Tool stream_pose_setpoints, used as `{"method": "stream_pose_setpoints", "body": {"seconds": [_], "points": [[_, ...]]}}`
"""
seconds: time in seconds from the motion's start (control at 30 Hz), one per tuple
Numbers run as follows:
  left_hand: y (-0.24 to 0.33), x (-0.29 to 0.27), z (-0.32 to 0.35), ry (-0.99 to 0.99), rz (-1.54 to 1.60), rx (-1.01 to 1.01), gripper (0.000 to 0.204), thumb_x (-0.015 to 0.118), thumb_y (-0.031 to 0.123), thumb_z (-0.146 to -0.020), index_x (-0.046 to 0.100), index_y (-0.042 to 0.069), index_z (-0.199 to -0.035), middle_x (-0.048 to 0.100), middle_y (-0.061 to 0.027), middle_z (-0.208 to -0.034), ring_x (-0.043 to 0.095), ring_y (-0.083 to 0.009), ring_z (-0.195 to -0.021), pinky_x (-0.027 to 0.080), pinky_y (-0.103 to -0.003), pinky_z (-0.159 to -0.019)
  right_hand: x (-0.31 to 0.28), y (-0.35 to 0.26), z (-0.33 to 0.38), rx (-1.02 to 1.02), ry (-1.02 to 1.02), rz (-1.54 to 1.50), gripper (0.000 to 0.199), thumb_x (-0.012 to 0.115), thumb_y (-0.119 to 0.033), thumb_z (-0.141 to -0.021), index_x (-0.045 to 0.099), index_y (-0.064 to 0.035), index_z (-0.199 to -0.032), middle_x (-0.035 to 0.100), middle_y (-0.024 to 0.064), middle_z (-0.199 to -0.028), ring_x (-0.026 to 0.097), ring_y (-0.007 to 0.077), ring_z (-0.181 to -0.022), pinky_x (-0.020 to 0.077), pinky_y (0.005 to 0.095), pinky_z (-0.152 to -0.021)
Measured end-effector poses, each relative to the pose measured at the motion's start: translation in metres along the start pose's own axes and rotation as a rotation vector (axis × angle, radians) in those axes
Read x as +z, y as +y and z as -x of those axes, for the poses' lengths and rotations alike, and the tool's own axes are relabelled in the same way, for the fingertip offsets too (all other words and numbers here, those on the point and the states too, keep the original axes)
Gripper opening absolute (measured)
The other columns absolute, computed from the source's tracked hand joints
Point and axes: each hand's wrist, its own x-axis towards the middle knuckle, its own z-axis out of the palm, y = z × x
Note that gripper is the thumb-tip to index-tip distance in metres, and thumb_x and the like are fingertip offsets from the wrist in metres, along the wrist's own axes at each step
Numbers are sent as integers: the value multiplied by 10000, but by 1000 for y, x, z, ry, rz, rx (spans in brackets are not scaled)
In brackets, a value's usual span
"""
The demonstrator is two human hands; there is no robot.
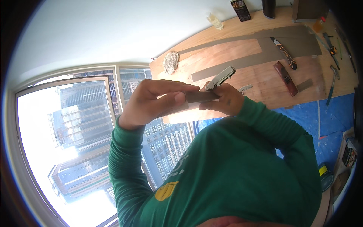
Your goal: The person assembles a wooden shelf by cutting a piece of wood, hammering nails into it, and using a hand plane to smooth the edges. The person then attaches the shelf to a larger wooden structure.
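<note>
My left hand (145, 101) pinches the left end of a short dark brown strip of board (200, 97) between thumb and fingers, in front of my chest. At the strip's other end, my right hand (230, 100) is closed round it, with its fingertips partly hidden. A silver metal fitting (222, 77), perhaps a hinge, sticks up at a slant from the right hand. Whether it is fixed to the strip or just held against it, I cannot tell. Beyond the right hand, a similar small metal piece (246, 88) lies on the wooden tabletop (261, 75).
A reddish-brown hand plane (286, 78), a utility knife (283, 53) and a hammer (332, 85) lie at the right. Grey-brown sheets (280, 41) cover part of the table. A crumpled rag (171, 62), bottle (215, 21) and phone (241, 10) are farther back. An open window (109, 98) is at left.
</note>
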Motion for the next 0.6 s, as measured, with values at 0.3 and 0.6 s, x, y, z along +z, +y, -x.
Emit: {"method": "stream_pose_setpoints", "body": {"seconds": [0.3, 0.6], "points": [[16, 20, 9, 101, 24, -197, 341, 630, 147, -951, 741, -89, -1171, 779, -181, -1003, 716, -183, -872, 544, -268, -798, 5, 12, 11, -72, -2, -69, 376, 816, -372, -895, 753, -73, -1114, 740, 146, -936, 703, 323, -916, 542, 417, -821], [5, 33, 21, 177, -9, -15, 292, 656, 112, -887, 779, -50, -1097, 771, -173, -1027, 720, -219, -878, 539, -310, -793, 9, 8, 20, -70, 12, 0, 378, 814, -362, -871, 719, -64, -1083, 677, 159, -988, 669, 353, -970, 532, 444, -858]]}}
